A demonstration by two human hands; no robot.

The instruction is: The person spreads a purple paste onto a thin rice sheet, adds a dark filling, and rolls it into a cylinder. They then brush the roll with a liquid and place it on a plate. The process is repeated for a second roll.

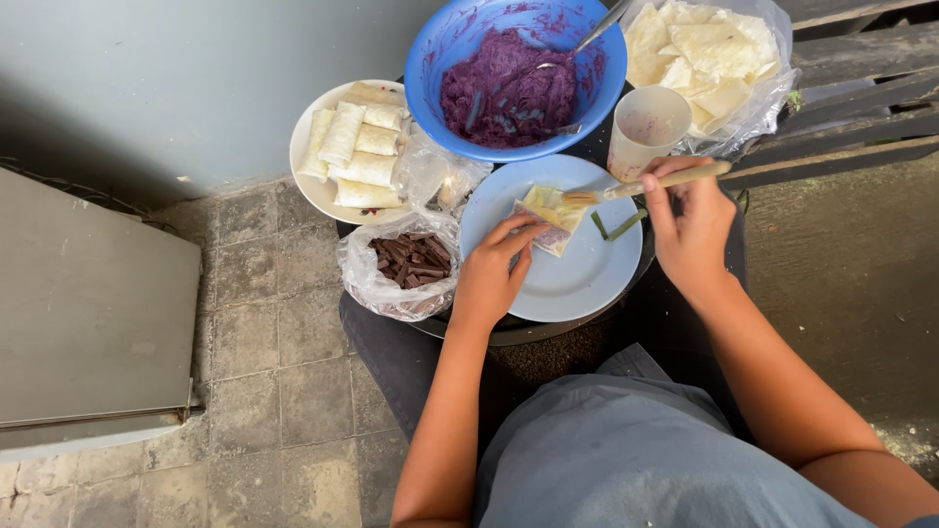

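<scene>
Quickly, risks first: the left hand (492,269) pins the half-folded wrapper (550,217) on the light blue plate (577,264) with fingertips only, so I judge the fold could spring open and let the purple filling squeeze out at the near edge. The right hand (691,220) is closed around a wooden-handled brush (641,184), bristles touching the wrapper's far edge; too much paste or pressure there could tear the thin sheet or drag it across the plate. The cream cup (648,129) stands just beyond the plate, close to the brush handle, so I think a wide swing could knock it. The plate sits on a dark round tray on the person's lap, not on a bench, so a knee shift might tip things.

Pose: left forearm comes up from below, wrist straight, fingers bent and narrow, pressing down on the wrapper. Right forearm enters from lower right, wrist cocked inward, fist-like hold on the handle, which lies nearly level.

Beyond the plate: blue bowl (518,73) of purple paste. Left of it: white plate of finished rolls (354,147) and a bag of chocolate sticks (411,262).
</scene>
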